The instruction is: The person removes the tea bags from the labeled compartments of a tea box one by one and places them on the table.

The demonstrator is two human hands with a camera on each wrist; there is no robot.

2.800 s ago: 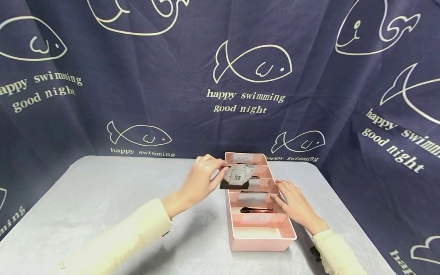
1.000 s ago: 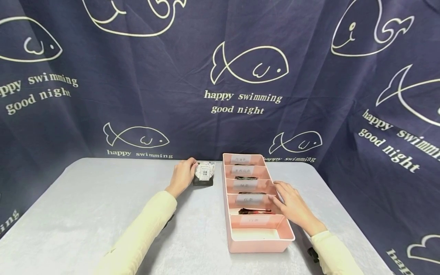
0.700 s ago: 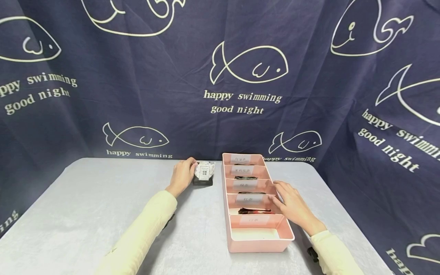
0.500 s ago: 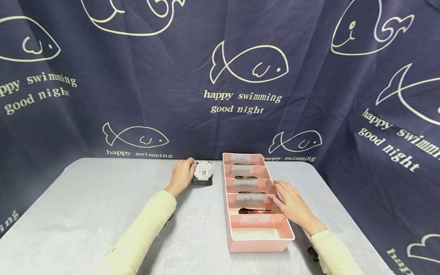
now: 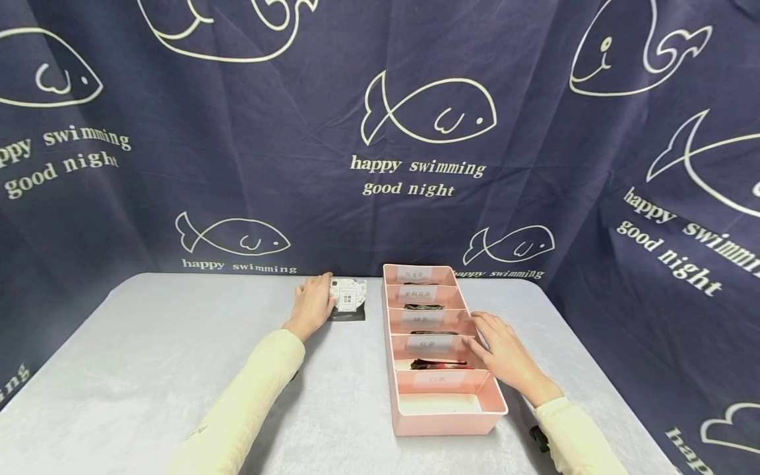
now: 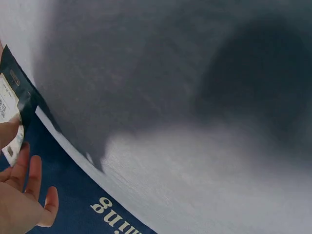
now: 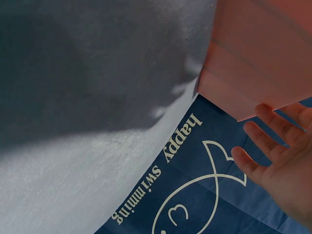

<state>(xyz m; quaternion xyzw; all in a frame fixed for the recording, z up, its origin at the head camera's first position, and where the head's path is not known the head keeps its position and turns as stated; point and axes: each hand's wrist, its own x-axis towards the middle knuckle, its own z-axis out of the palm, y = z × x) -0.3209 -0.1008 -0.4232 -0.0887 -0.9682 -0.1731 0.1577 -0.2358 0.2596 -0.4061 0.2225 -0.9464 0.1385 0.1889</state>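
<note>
In the head view my left hand (image 5: 311, 305) pinches the left edge of a tea packet (image 5: 348, 298), white with a floral print above and black along the bottom. The packet is at the table's back edge, left of the box. The left wrist view has the thumb over the packet (image 6: 10, 105) and the other fingers spread below. A long pink divided box (image 5: 449, 424) stands on the table with paper labels in its compartments. My right hand (image 5: 507, 353) rests on the box's right rim; in the right wrist view its fingers are nearly straight.
Dark and red packets (image 5: 439, 364) lie in the box's farther compartments. The nearest compartment (image 5: 439, 402) shows its bare floor. A navy cloth (image 5: 320, 165) with fish drawings hangs behind the grey table (image 5: 178, 356).
Over the last seconds my left hand carried the tea packet from above the box leftward to the table's back. Lately the packet shifted slightly left and lies flatter. My right hand stayed on the rim.
</note>
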